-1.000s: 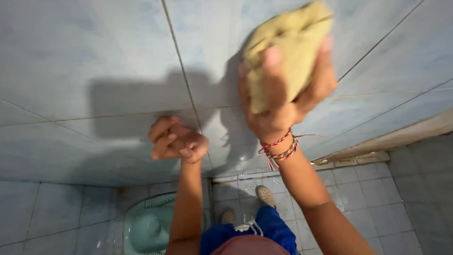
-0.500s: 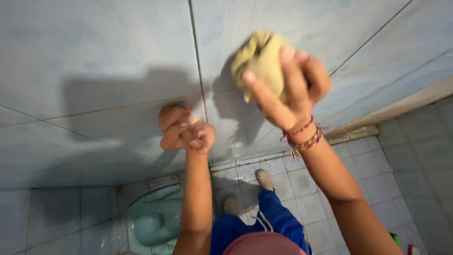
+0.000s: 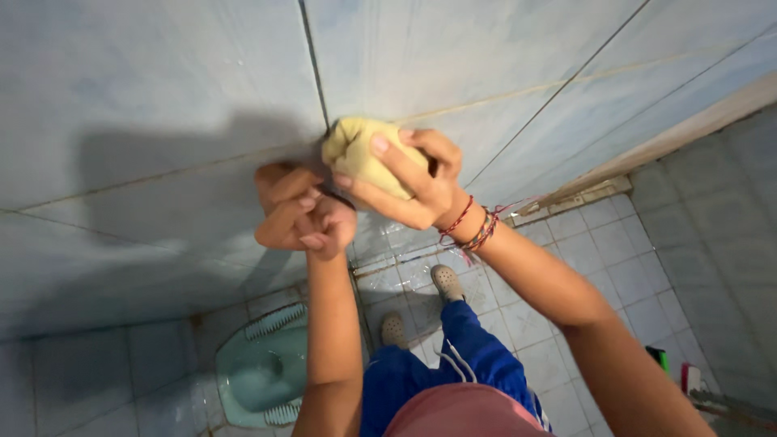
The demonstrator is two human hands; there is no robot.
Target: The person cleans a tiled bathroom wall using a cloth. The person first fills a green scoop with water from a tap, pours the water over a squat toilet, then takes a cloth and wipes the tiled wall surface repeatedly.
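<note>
My right hand [image 3: 417, 182] grips a bunched yellow cloth [image 3: 363, 155] and presses it against the pale blue tiled wall [image 3: 162, 97], close to a vertical grout line. Red string bracelets circle that wrist. My left hand [image 3: 298, 212] is curled into a loose fist, knuckles resting on the wall just left of and below the cloth, with nothing visible in it.
Below, a light green squat toilet pan [image 3: 259, 368] is set into the white tiled floor [image 3: 599, 259]. My legs in blue trousers [image 3: 453, 364] and grey clogs [image 3: 445, 282] stand beside it. Small brushes or tools [image 3: 688, 379] lie at the lower right.
My right hand has drawn the cloth down and leftward along the wall, ending next to my left fist. The left hand has stayed nearly in place on the wall.
</note>
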